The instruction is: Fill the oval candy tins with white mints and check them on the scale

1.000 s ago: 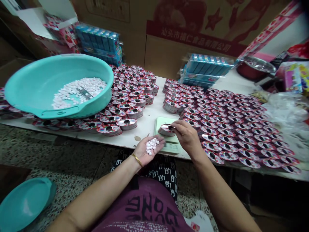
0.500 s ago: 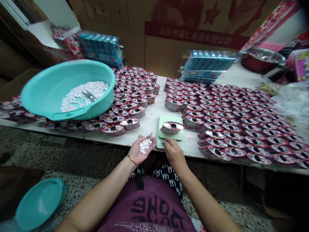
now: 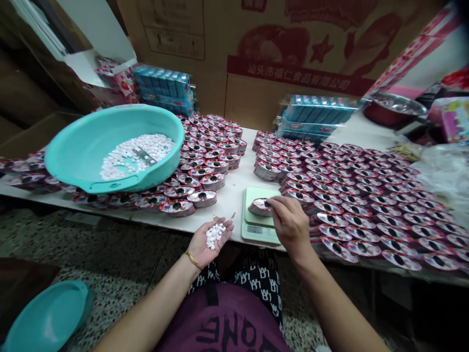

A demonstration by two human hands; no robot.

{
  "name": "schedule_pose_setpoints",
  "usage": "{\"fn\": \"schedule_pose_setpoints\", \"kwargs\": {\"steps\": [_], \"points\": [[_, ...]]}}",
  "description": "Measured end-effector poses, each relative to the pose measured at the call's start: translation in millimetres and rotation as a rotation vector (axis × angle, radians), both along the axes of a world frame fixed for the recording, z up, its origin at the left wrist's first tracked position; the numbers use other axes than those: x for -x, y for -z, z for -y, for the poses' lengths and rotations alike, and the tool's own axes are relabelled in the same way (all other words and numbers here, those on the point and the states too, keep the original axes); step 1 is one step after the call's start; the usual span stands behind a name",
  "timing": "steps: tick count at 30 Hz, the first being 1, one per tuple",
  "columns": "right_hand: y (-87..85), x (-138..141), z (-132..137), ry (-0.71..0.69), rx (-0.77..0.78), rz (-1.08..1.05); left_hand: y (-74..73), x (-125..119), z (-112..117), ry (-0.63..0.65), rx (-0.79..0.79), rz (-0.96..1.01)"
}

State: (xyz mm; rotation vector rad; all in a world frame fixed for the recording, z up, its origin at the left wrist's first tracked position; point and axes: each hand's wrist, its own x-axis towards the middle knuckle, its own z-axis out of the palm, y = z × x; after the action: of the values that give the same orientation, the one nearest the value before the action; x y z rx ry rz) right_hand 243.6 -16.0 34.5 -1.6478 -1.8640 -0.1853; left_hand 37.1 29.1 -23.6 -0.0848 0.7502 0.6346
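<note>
My left hand (image 3: 209, 240) is palm up, cupped under a small heap of white candies (image 3: 215, 236). On the pale green digital scale (image 3: 261, 235) stands an oval pack (image 3: 259, 207) with a printed red and white top. My right hand (image 3: 292, 222) is over the scale's right side, its thumb and fingertips pinched together at the top of that pack. The fingers hide the pack's hole and whatever is between them. To the left, a turquoise basin (image 3: 69, 156) holds many more white candies and a flat metal piece (image 3: 144, 156).
Rows of similar oval packs cover the white table on the left (image 3: 202, 196) and right (image 3: 351, 234). Blue wrapped packages (image 3: 163, 88) stand behind, before a large cardboard box (image 3: 256, 102). At the back right is a metal bowl (image 3: 395, 110); another turquoise basin (image 3: 47, 318) is lower left.
My right hand has moved up from the scale's front edge to the pack's top. The left hand still holds the candies. The whole view has shifted slightly.
</note>
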Motion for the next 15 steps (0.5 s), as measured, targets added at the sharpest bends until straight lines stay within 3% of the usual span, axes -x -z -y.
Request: {"fn": "schedule_pose_setpoints", "kwargs": {"steps": [4,7,11,15], "points": [[24.6,43.9,-31.7,-0.161,0.159,-0.143,1.3,18.2,-2.9,-0.05,-0.001,-0.009],[51.4,71.5,-79.2,-0.111,0.35,-0.268,3.7,31.6,-6.8,-0.102,0.001,-0.059],[75.8,79.5,-129.2,-0.19,0.553,-0.255,7.7,43.7,-16.6,-0.148,-0.007,-0.066],[80.0,77.0,-136.3,-0.249,0.629,-0.124,12.0,48.0,-24.2,-0.166,-0.007,-0.036]]}}
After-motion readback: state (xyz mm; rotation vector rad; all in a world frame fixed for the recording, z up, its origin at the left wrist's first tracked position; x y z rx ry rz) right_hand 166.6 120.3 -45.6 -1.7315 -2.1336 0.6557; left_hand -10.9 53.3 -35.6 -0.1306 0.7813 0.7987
